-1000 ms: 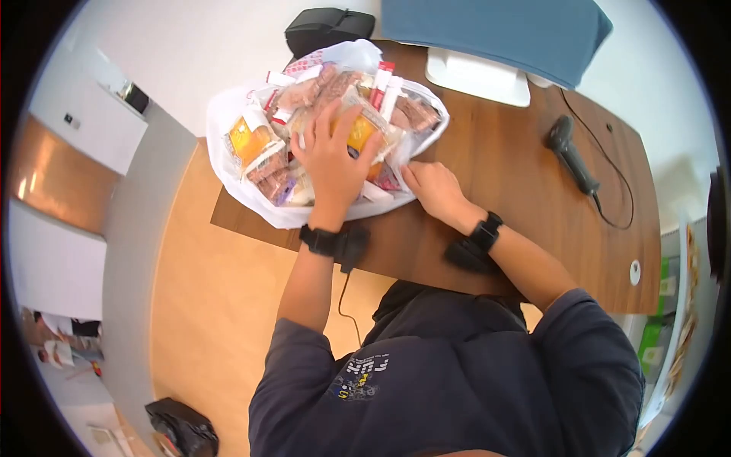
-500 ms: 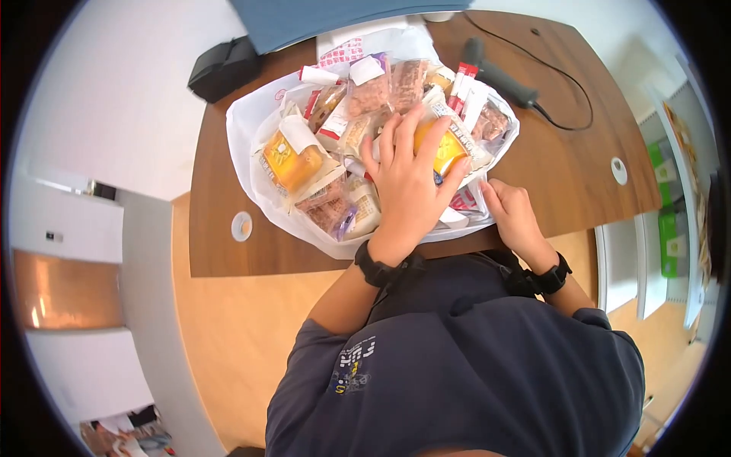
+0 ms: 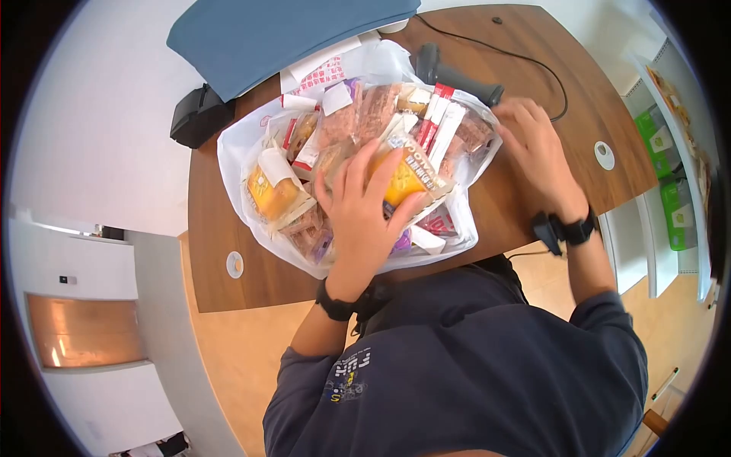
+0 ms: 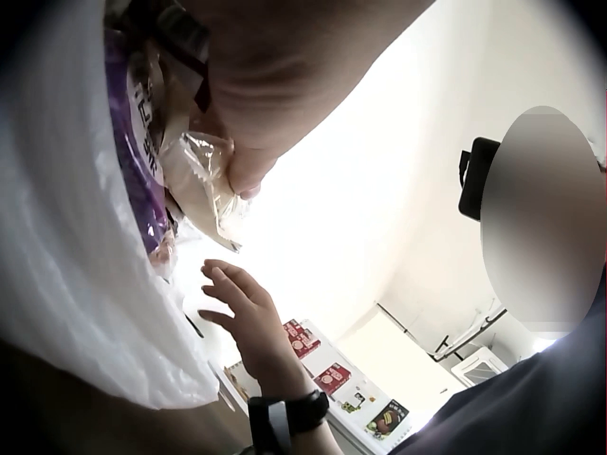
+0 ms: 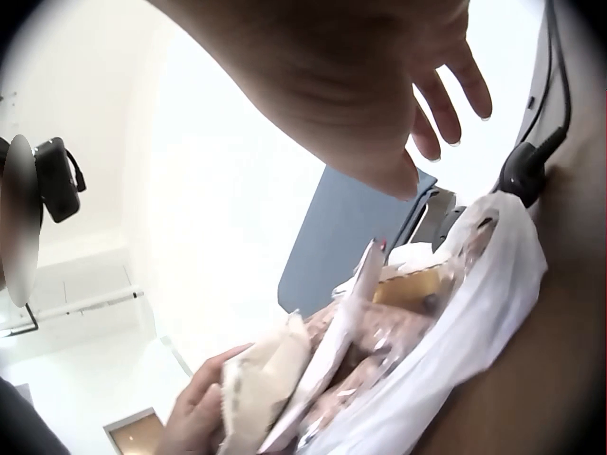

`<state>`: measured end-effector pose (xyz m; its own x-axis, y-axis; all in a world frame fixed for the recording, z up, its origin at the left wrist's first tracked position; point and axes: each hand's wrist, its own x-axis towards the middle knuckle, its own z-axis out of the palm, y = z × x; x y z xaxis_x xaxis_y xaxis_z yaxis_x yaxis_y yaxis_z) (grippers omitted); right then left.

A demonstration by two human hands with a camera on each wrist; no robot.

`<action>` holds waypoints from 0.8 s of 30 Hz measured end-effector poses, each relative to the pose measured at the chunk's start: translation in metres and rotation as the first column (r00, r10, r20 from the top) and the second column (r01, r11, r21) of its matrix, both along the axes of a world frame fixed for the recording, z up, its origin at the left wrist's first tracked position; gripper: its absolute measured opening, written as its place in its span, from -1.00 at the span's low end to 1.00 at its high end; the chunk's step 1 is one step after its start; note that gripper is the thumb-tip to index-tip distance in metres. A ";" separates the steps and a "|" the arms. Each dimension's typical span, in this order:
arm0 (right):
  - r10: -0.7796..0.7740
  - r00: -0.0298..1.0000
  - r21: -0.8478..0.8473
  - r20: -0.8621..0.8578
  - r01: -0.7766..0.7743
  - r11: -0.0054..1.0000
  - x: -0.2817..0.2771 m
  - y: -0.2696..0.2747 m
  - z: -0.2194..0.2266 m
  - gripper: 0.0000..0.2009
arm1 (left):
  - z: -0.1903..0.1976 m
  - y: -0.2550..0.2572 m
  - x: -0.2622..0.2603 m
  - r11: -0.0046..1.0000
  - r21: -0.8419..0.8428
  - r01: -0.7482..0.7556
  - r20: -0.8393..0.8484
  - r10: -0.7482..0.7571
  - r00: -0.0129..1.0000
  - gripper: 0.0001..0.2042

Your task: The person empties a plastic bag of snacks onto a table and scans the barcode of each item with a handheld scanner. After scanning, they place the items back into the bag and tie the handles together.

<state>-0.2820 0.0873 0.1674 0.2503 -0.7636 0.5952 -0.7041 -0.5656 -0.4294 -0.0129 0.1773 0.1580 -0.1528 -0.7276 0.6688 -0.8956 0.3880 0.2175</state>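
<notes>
A white plastic bag (image 3: 457, 209) full of wrapped snacks lies open on the wooden table. The left hand (image 3: 362, 225) grips a yellow-and-cream snack package (image 3: 411, 177) on top of the pile, fingers over it and thumb at its lower edge. Its cream wrapper (image 5: 266, 384) rises beside the left hand (image 5: 194, 412) in the right wrist view. Just beyond the bag's right edge, the right hand (image 3: 541, 160) hovers with fingers extended, holding nothing. A dark handheld scanner (image 3: 464, 82) lies behind the bag, near the right fingertips.
Under a blue cover (image 3: 282, 38) is an object at the back left, with a black box-like device (image 3: 199, 116) beside it. A black cable (image 3: 525, 52) curves over the table (image 3: 579, 99). Shelves with green boxes (image 3: 674, 206) stand at the right.
The right hand has left the bag's lower right edge and moved up and right, its fingers extending. The left hand's package is now tilted more. The head view has shifted.
</notes>
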 end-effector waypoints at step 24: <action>-0.257 0.914 0.123 -0.315 0.308 0.943 -0.089 -0.107 -0.039 -0.37 | -0.020 -0.014 0.004 0.997 -0.070 -0.028 -0.215 0.012 0.977 -0.65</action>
